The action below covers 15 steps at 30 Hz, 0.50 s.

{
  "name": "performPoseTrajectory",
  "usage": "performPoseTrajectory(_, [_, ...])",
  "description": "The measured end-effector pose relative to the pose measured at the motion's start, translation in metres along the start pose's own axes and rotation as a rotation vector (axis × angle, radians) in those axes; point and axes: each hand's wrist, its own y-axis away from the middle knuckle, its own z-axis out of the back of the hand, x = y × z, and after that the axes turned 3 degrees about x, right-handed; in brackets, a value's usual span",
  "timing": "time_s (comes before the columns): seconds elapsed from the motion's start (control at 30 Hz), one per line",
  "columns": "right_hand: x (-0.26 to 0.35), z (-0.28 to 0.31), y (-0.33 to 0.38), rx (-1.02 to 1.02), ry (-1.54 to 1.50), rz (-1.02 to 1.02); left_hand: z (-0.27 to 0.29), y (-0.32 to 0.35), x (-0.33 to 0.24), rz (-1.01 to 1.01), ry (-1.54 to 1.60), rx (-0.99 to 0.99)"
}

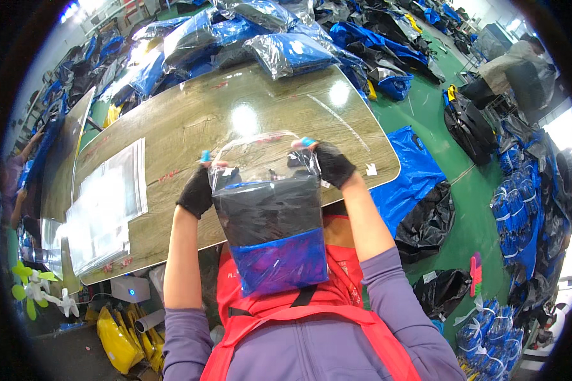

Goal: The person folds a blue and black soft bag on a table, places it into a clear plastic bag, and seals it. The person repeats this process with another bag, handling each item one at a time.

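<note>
You've got the clear bag (270, 216) held up in the air over the near edge of the desk (235, 120), between you and the wood. Your left hand (198, 190) pinches the bag's top left corner and your right hand (332, 164) pinches the top right, both in dark fingerless gloves, fingers closed tight on the plastic. Inside the bag sits a folded black and blue garment (273, 244), slumped to the bottom. A stack of flat clear bags (105, 209) lies near the desk's left edge. Bagged blue bundles (260, 44) are piled along the far edge.
</note>
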Motion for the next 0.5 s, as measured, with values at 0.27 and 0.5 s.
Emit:
performPoseTrajectory(0.27, [0.032, -0.022, -0.005, -0.523, 0.249, 0.282, -0.037, 0.014, 0.003, -0.170, -0.261, -0.273])
performPoseTrajectory(0.5, [0.038, -0.072, -0.030, -0.413, 1.286, 0.904, -0.030, 0.001, -0.004, -0.406, -0.104, -0.260])
